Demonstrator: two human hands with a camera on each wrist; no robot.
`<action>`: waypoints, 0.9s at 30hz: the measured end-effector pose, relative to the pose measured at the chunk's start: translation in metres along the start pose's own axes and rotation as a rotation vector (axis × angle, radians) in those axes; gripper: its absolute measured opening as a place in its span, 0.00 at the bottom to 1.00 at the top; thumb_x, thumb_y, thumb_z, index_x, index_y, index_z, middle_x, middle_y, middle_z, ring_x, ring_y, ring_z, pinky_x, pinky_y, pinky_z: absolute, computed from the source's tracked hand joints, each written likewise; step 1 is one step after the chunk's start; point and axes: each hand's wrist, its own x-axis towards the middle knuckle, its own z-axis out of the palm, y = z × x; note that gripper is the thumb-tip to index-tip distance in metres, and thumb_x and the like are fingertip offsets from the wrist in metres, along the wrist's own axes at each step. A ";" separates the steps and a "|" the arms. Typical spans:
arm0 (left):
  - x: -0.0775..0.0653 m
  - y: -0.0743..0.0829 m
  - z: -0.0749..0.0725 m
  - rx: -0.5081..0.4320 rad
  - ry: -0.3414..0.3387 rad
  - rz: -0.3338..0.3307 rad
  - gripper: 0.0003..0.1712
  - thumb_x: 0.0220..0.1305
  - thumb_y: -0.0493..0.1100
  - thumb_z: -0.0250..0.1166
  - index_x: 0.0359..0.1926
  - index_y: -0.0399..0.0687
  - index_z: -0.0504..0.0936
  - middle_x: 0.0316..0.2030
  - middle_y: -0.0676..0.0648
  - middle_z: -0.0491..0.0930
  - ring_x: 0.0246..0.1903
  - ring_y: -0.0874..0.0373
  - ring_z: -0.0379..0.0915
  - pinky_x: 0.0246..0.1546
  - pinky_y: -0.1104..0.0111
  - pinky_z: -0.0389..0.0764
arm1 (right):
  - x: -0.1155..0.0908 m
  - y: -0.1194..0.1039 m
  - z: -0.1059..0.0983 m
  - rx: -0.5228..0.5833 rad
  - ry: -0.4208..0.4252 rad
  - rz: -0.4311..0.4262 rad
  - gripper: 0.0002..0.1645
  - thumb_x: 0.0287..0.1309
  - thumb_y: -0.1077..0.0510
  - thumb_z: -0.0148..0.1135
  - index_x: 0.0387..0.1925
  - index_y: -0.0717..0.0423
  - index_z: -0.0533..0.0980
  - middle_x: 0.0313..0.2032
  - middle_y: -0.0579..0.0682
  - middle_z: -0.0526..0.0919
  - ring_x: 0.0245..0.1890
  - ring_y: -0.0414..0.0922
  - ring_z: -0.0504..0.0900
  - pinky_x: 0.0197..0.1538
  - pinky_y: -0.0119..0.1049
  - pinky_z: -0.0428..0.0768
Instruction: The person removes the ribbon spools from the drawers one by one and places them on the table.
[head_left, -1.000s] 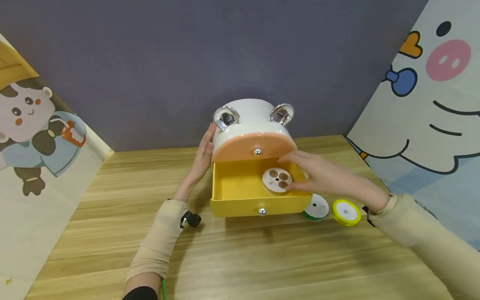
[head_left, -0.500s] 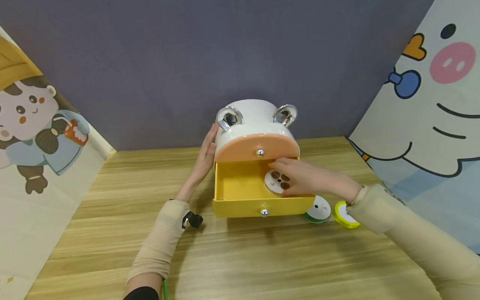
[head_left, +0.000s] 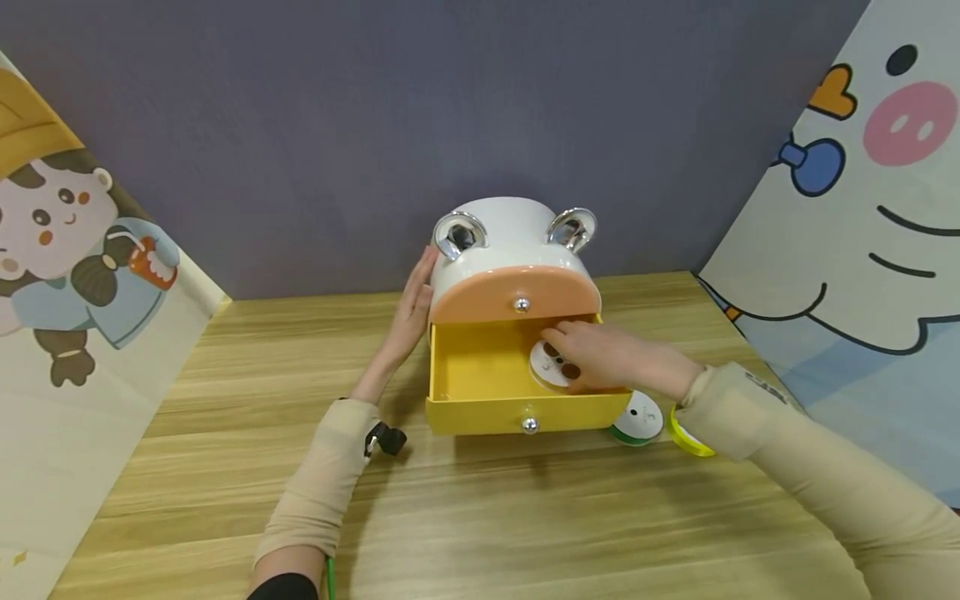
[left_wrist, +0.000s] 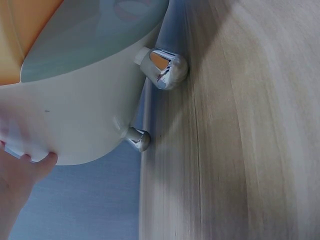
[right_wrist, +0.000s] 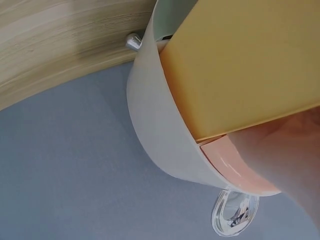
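Note:
A white drawer box [head_left: 510, 225] with a peach upper drawer front [head_left: 517, 292] stands in the head view's middle. Its yellow lower drawer [head_left: 480, 362] is pulled out. Inside, at the right, lies a white ribbon spool [head_left: 546, 371] with brown round marks. My right hand [head_left: 607, 354] reaches over the drawer's right side and grips this spool, fingers at its far edge and thumb at its near edge. The left hand [head_left: 408, 317] rests extended fingers on the box's left side; some fingertips [left_wrist: 47, 162] show in the left wrist view. In the right wrist view, my right hand [right_wrist: 285, 155] hides the spool.
A green-edged spool [head_left: 637, 417] lies on the wooden table beside the drawer's front right corner. Right of it a yellow spool [head_left: 690, 437] is partly covered by my right sleeve. A grey wall [head_left: 337, 150] stands behind the box, with printed panels at both sides.
My right hand has moved left and closed over the spool in the drawer, covering more of it. My sleeve now hides much of the yellow spool. The left hand keeps its place.

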 end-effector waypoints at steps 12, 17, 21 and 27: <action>0.000 0.001 -0.001 0.013 -0.017 0.011 0.30 0.81 0.47 0.40 0.76 0.36 0.52 0.78 0.32 0.44 0.78 0.37 0.37 0.77 0.41 0.41 | 0.003 -0.003 0.002 -0.058 -0.021 -0.013 0.37 0.50 0.53 0.75 0.59 0.63 0.72 0.44 0.53 0.77 0.38 0.44 0.75 0.42 0.40 0.80; 0.000 0.001 -0.001 0.016 -0.021 -0.001 0.29 0.81 0.44 0.39 0.76 0.36 0.51 0.78 0.32 0.43 0.79 0.38 0.37 0.78 0.42 0.41 | 0.002 -0.002 0.003 -0.059 -0.007 -0.027 0.33 0.51 0.53 0.75 0.55 0.61 0.72 0.38 0.51 0.76 0.36 0.45 0.73 0.40 0.39 0.77; 0.001 0.001 -0.001 0.014 -0.023 -0.010 0.29 0.81 0.45 0.39 0.76 0.37 0.51 0.78 0.34 0.43 0.79 0.40 0.37 0.78 0.43 0.41 | 0.001 -0.001 0.003 -0.045 -0.002 -0.039 0.32 0.51 0.53 0.76 0.54 0.59 0.71 0.38 0.51 0.76 0.37 0.45 0.73 0.41 0.39 0.77; 0.001 -0.007 0.000 0.000 -0.008 -0.007 0.36 0.80 0.57 0.39 0.76 0.38 0.52 0.78 0.36 0.44 0.79 0.41 0.37 0.78 0.44 0.40 | 0.001 -0.002 -0.001 0.011 0.020 -0.026 0.39 0.48 0.51 0.78 0.58 0.61 0.70 0.45 0.55 0.76 0.39 0.45 0.75 0.44 0.39 0.80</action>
